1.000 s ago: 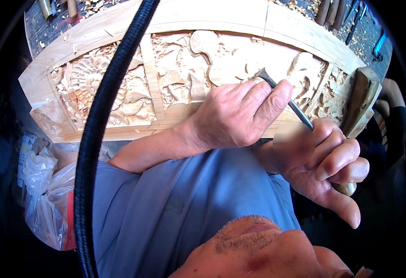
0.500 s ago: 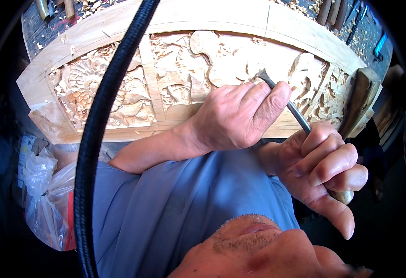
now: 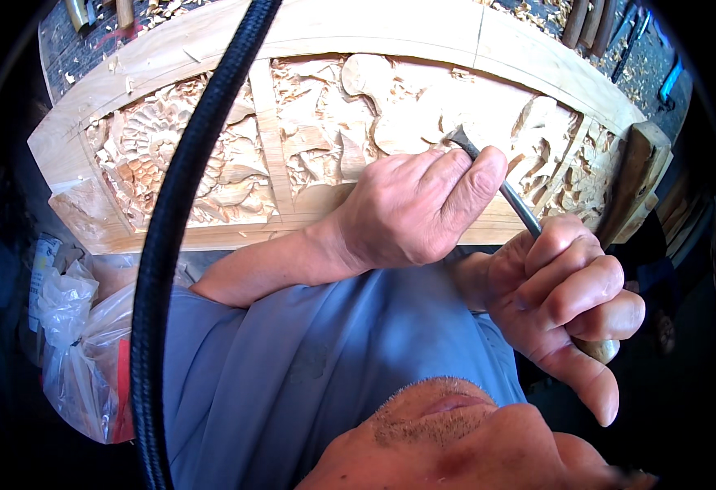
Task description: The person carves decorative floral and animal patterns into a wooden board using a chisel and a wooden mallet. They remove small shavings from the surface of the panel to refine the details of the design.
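Observation:
A pale wooden panel (image 3: 411,33) with carved relief lies in front of me, flowers and leaves cut into its recessed fields. My left hand (image 3: 423,204) rests on its near part, fingers closed around the metal shaft of a carving chisel (image 3: 520,208). The flared blade touches the wood just beyond those fingers, right of the middle. My right hand (image 3: 566,294) grips the chisel's rear, its fingers curled round and its thumb stretched out. Only the rounded end of the handle (image 3: 599,349) shows below the right palm.
A wooden clamp-like block (image 3: 631,180) stands over the panel's right end. More tool handles (image 3: 591,24) lie at the far right, others at the far left, among shavings. A black braided cable (image 3: 182,188) crosses the view. A clear plastic bag (image 3: 76,343) hangs at left.
Both hands and the chisel have shifted slightly left. The blade tip sits a little further left on the carving, and the grip is the same.

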Tool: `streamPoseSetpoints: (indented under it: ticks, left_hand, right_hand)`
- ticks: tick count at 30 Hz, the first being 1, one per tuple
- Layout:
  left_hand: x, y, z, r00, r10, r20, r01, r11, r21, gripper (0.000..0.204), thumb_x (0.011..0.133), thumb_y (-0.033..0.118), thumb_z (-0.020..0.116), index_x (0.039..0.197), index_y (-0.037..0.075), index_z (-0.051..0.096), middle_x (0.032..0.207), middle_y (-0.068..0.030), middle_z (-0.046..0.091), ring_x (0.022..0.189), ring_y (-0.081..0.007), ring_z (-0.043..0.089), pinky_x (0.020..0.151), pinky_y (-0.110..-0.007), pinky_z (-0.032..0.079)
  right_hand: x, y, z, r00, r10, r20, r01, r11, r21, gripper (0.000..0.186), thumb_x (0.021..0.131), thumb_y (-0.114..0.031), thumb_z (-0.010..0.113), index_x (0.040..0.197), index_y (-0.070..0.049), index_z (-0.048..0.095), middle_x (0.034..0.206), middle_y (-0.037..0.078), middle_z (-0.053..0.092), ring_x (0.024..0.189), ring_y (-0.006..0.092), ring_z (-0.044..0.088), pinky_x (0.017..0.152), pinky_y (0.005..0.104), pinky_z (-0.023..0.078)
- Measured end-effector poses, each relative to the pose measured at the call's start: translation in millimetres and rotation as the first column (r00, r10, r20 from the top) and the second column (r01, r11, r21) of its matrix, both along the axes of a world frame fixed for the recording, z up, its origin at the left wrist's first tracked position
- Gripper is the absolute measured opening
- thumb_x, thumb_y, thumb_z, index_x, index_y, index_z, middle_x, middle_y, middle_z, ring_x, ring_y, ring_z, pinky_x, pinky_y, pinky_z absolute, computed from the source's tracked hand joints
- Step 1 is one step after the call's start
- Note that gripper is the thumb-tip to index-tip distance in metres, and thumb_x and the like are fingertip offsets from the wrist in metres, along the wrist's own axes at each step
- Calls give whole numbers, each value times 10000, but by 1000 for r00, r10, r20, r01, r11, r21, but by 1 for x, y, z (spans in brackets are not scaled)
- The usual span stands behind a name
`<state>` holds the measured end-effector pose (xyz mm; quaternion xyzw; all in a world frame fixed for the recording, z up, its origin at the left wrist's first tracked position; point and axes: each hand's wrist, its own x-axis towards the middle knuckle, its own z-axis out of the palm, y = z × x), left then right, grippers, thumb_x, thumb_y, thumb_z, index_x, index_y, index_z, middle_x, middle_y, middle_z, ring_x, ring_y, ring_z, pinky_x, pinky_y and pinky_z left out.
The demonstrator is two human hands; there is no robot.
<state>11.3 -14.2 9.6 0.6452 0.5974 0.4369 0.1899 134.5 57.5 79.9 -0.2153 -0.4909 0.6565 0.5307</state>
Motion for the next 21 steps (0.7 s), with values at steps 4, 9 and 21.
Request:
streamPoseSetpoints:
  ticks: [4, 9, 21]
  left_hand:
    - [-2, 0, 3, 999, -22, -32, 22, 1000, -4, 439, 801, -2, 690, 1234, -68, 660, 798, -104, 664, 602, -184, 642, 476, -300, 491]
    - [-1, 3, 4, 1000, -16, 11, 16, 1000, 3, 432, 817, 8, 694, 1241, -68, 660, 833, -114, 685, 613, -183, 647, 486, -295, 498]
    - [0, 3, 0, 1000, -17, 6, 17, 1000, 7, 454, 819, 17, 700, 1263, -68, 653, 845, -117, 693, 622, -183, 657, 483, -299, 495]
  right_hand:
    - [-2, -3, -1, 1000, -6, 16, 5, 996, 87, 698, 848, -807, 607, 747, -147, 404, 654, 0, 524, 413, 52, 320, 476, 242, 221]
    - [-3, -2, -1, 1000, -16, -2, 16, 996, 84, 705, 845, -817, 596, 746, -148, 395, 661, 3, 516, 409, 51, 306, 485, 243, 221]
    - [-4, 1, -3, 999, -16, 32, 12, 993, 113, 711, 855, -821, 572, 747, -146, 379, 664, 10, 517, 404, 55, 338, 453, 230, 212]
